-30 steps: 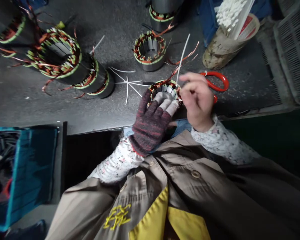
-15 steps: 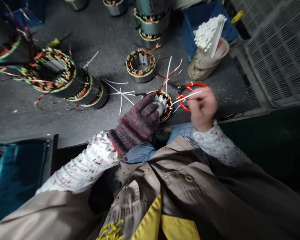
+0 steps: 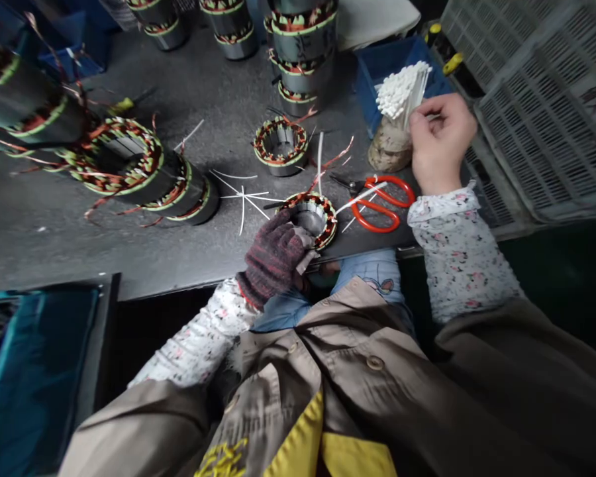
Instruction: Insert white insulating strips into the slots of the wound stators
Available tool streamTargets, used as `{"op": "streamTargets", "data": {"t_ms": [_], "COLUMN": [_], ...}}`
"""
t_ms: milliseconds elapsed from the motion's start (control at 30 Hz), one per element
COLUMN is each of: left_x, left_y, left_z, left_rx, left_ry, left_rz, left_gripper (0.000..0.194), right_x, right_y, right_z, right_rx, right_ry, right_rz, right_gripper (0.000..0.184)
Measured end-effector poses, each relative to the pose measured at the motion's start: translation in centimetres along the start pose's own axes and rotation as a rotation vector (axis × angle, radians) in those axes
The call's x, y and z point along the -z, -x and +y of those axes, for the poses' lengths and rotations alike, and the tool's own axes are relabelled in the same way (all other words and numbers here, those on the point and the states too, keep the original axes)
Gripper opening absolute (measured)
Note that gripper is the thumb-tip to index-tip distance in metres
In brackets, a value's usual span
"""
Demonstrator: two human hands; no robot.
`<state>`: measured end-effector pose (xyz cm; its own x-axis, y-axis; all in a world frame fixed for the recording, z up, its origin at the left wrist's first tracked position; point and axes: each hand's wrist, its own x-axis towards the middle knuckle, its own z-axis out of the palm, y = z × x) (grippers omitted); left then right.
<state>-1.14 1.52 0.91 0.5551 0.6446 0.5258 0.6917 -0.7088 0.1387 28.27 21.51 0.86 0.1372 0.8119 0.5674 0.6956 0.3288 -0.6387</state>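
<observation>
Copper-wound ring with pale green edging and a dark metal wall (image 3: pixel 330 228): on the bench near its front edge; taken as landmark. Left hand in dark, red-flecked knit glove (image 3: pixel 273 255) lay at the ring's near-left rim, fingers curled against it; gripping or merely resting, could not tell. Bare right hand (image 3: pixel 442 139) was well beyond the ring, to its right, thumb and fingers drawn together at a bundle of thin white rods (image 3: pixel 400 93) in a stained, pale cylindrical holder (image 3: pixel 388 147). Whether the pinch had a rod, could not tell.

Two white lengths stuck out at the ring, one from its far side, one from its right. Red-handled scissors (image 3: pixel 370 185) lay just right of it.

Step in hand, judged: picking another rod while the ring waited. The next move seemed to call for separating one rod cleanly, without spilling the bundle.
</observation>
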Motion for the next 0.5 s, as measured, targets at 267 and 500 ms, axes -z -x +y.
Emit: {"op": "streamTargets", "data": {"t_ms": [267,500], "left_x": [-1.4,-1.4], "left_y": [0.3,0.5], "left_z": [1.7,1.7], "left_rx": [0.170,0.191], "left_ry": [-0.002,-0.046], "left_rz": [0.212,0.123], "left_gripper": [0.016,0.016], "right_x": [0.3,1.1], "right_y": [-1.3,-1.2], "right_z": [-1.0,-0.4], "right_rx": [-0.029,-0.210], "right_ry": [-0.032,-0.210], "right_rz": [0.005,-0.126], "right_gripper": [0.015,0.022]}}
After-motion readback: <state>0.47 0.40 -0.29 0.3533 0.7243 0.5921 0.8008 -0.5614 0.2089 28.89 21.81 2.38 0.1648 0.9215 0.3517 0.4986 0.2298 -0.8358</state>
